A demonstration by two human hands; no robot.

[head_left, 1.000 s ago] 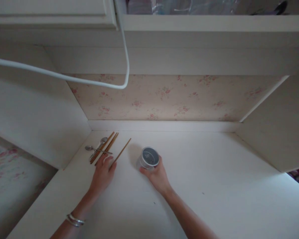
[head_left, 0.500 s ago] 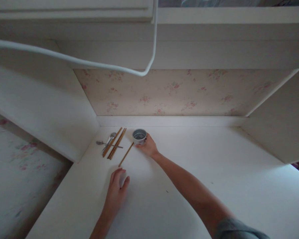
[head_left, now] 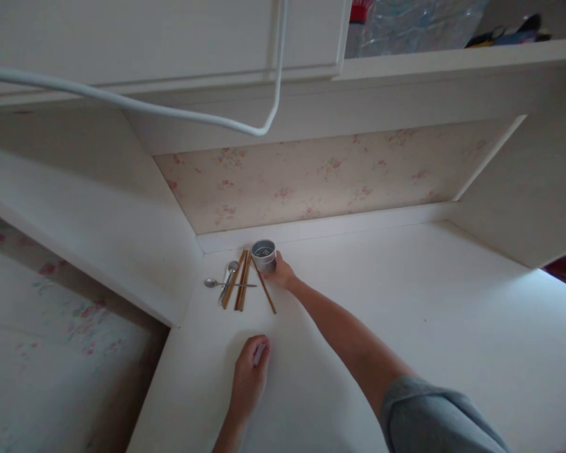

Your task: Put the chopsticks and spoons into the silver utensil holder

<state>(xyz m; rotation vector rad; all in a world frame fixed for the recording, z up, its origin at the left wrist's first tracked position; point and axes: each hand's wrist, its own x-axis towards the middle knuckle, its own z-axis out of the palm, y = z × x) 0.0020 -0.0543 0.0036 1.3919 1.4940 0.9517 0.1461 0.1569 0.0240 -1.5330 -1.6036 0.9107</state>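
Note:
My right hand (head_left: 282, 274) is wrapped round the side of a small round metal utensil holder (head_left: 264, 265) with holes in its bottom, at the back of the white counter. A single wooden chopstick (head_left: 268, 294) slants from beside the holder toward me. Left of it lie several more chopsticks (head_left: 242, 290). Metal spoons are there too: one spoon (head_left: 210, 283) lies crosswise with its handle over the chopsticks, another spoon (head_left: 233, 267) points away from me. Nearer to me, my left hand (head_left: 251, 371) is over the counter, fingers curled to the thumb, with nothing visible in it.
The white counter (head_left: 358, 327) ends at a low back ledge (head_left: 330, 228) under flowered wallpaper. White side panels stand left and right. Overhead are a cupboard door (head_left: 170, 44), an open shelf holding clear plastic, and a hanging white cable (head_left: 170, 113).
The utensil holder has moved next to the chopsticks. The single chopstick has swung to the opposite slant. My left hand has drawn back slightly and its fingers have closed. The view has turned.

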